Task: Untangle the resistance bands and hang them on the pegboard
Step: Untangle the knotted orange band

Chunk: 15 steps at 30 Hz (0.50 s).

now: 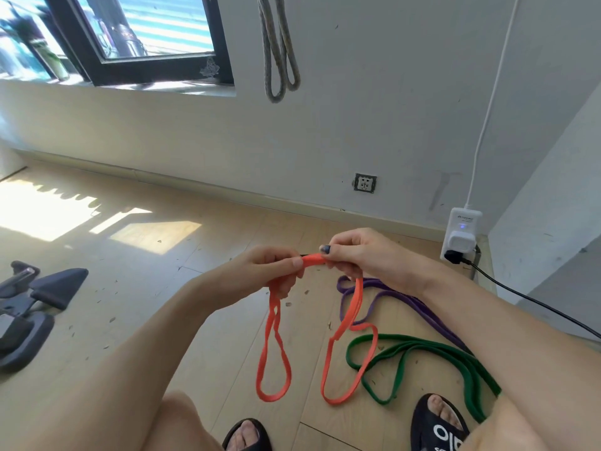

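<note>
left hand (276,266) grips orange band (273,353) | right hand (361,255) pinches it too | green band (422,348), purple band (419,307) on floor (162,288)

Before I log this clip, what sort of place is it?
Likely a room at home used for exercise: pale wood floor, a window, a wall socket, and resistance bands, orange, green and purple.

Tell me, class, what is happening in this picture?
A person holds an orange resistance band up with both hands, the left hand and the right hand pinching it close together at the top, so two loops hang down toward the floor. A purple band and a green band lie on the floor by the person's right foot. A grey band already hangs on the wall.
</note>
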{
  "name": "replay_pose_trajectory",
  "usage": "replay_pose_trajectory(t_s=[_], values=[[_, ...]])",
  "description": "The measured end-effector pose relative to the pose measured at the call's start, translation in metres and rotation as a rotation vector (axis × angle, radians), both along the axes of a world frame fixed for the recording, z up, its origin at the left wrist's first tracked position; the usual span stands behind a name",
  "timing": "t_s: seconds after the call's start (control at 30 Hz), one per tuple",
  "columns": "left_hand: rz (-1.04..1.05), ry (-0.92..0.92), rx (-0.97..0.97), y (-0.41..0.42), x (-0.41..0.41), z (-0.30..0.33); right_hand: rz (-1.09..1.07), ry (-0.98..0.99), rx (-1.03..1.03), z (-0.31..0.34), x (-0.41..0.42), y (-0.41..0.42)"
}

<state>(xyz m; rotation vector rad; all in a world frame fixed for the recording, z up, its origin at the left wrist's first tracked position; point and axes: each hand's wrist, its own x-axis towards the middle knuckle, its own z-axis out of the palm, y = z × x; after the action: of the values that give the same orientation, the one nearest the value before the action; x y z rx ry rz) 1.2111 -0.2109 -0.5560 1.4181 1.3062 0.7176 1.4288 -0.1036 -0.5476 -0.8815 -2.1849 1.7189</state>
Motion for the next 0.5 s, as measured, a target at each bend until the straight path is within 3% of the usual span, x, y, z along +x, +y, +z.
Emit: replay_pose_trajectory(t_s=[0.5], values=[[0.024, 0.058, 0.019, 0.0032, 0.0062, 0.0007, 0.048, -0.089, 0.025, 0.0031, -0.0011, -0.0040]])
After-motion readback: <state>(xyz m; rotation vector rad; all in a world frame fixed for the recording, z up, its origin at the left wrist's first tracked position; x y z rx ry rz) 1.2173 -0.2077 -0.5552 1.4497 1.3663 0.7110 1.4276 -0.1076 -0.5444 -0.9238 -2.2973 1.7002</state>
